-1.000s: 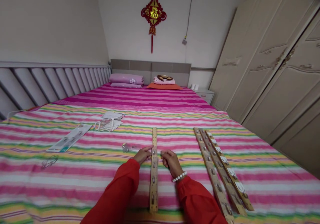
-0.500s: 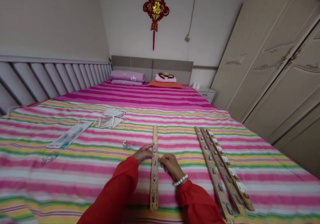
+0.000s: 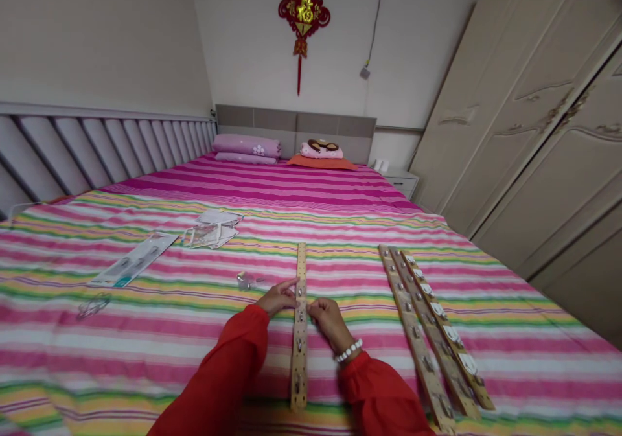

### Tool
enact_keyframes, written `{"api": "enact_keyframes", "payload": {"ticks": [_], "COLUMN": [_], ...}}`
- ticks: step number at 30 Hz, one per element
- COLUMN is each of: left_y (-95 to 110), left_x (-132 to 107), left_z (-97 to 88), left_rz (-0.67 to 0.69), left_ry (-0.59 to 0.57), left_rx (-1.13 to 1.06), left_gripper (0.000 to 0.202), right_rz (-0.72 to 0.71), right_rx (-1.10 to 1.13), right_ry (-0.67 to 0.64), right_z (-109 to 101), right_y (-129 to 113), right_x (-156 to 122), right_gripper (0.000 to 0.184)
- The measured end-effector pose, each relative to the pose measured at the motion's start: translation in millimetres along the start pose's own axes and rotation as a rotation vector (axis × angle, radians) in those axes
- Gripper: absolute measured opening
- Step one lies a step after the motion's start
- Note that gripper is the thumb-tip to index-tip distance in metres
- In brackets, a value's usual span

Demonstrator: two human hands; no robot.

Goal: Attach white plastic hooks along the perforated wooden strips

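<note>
A narrow wooden strip point(image 3: 299, 384) with several small metal hooks along it lies lengthwise in front of me on the striped bedspread. My left hand point(image 3: 278, 298) is at its left edge, index finger and thumb gripping the strip beside one hook. Opposite, my right hand point(image 3: 329, 321) is closed in a pinch at the right edge, close to another metal hook point(image 3: 301, 316). Whatever its fingertips hold is too small to make out. A small clear plastic piece point(image 3: 246, 281) lies left of the strip.
Three similar strips lie side by side on the right, the outermost wooden strip point(image 3: 479, 387) bearing white pieces. To the left are a long clear package point(image 3: 138, 258), crumpled wrappers point(image 3: 214, 230) and a thin wiry loop point(image 3: 94, 304). A railing point(image 3: 111, 144) borders the bed's left side.
Both hands stay at nearly the same spot on the strip. My right hand has shifted very slightly; the view has tilted a little.
</note>
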State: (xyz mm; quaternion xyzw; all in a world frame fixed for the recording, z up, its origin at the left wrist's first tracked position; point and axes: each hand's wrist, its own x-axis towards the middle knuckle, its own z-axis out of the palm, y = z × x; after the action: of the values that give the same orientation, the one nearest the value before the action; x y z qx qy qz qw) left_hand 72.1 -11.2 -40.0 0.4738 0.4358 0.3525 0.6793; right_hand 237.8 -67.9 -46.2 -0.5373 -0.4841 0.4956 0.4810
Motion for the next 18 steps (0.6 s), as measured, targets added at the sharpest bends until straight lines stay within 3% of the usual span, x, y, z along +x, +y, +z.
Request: {"api": "enact_keyframes", "payload": {"ticks": [7, 18], "left_y": [-3.8, -0.2], "left_x": [2.5, 0.0], "left_z": [-2.6, 2.0], "left_rz": [0.012, 0.007], "left_ry": [-0.003, 0.023], "left_rx": [0.015, -0.002], "left_gripper": [0.094, 0.093], "right_rz": [-0.064, -0.045], "right_rx": [-0.026, 0.004], "right_ry": [0.095, 0.093], "right_z": [6.0, 6.8], "right_y": [10.6, 9.0], "right_x": [4.7, 6.7], "right_gripper": [0.021, 0.02]}}
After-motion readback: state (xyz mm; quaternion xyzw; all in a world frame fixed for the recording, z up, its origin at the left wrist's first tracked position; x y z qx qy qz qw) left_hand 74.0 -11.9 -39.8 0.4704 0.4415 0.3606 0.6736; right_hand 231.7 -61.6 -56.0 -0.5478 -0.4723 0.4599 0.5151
